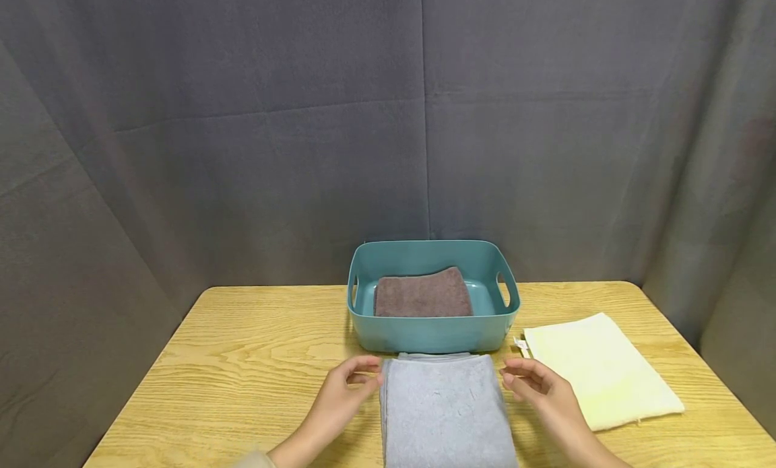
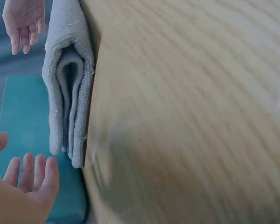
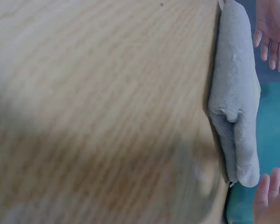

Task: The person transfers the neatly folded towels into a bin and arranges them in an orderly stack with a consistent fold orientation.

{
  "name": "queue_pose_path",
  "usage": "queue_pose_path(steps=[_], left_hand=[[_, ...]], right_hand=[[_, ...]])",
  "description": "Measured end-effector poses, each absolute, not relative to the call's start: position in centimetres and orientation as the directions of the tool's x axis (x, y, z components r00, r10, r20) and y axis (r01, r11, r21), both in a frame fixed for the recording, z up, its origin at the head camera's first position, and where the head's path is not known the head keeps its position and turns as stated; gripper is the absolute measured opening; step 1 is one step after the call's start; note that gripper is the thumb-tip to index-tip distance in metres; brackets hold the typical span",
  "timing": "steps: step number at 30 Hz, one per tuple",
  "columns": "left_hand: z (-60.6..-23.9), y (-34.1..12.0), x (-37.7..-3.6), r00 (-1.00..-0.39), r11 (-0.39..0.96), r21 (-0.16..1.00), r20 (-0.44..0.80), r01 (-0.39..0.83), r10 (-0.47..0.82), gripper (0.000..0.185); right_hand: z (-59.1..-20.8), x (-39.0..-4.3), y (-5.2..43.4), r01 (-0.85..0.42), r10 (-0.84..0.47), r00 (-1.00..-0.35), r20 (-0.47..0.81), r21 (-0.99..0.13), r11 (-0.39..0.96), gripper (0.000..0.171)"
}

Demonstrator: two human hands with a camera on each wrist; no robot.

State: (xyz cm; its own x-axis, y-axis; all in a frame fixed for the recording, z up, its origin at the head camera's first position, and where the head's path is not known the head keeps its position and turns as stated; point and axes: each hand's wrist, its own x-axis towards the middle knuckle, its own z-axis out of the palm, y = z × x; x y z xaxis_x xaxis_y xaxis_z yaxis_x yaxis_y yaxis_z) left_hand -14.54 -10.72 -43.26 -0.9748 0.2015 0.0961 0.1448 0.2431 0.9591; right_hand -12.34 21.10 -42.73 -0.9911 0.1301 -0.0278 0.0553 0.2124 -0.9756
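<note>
A folded grey towel (image 1: 448, 411) lies on the table in front of the basket; the left wrist view shows its stacked layers edge-on. My left hand (image 1: 348, 390) is beside the towel's left edge, thumb and fingers apart with nothing between them. On the other side, my right hand (image 1: 539, 387) hovers by the towel's right edge, its fingers loosely bent and holding nothing. In the right wrist view the towel's folded side (image 3: 233, 84) is seen close up. Behind it stands a teal basket (image 1: 433, 335) with a folded brown towel (image 1: 424, 295) inside.
A folded pale yellow towel (image 1: 603, 374) with a white tag lies on the right of the wooden table (image 1: 242, 374), beyond my right hand. Grey curtains (image 1: 303, 151) hang behind the table and along both sides. The basket has handle holes in its ends.
</note>
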Motion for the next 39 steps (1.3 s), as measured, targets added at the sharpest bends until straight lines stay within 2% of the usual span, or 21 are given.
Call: queue_pose_path(steps=[15, 24, 30, 39], left_hand=[[-44.7, -10.9, -13.8, -0.969, 0.231, 0.972, -0.010, 0.049, 0.246, 0.046], [-45.3, -10.7, -13.3, -0.963, 0.196, 0.980, -0.033, 0.021, 0.268, 0.050], [-45.6, -10.7, -13.2, -0.966, 0.241, 0.970, -0.068, -0.006, 0.249, 0.055], [-45.8, -10.6, -13.0, -0.956, 0.217, 0.974, -0.119, -0.060, 0.269, 0.060]], right_hand=[[-44.3, -11.7, 20.9, 0.145, 0.169, -0.979, -0.116, -0.974, 0.176, 0.045], [-45.4, -11.3, 20.9, 0.189, 0.169, -0.973, -0.158, -0.964, 0.187, 0.046], [-45.7, -11.0, 20.7, 0.191, 0.163, -0.973, -0.164, -0.968, 0.165, 0.048], [-46.2, -11.1, 20.3, 0.257, 0.149, -0.962, -0.229, -0.943, 0.212, 0.064]])
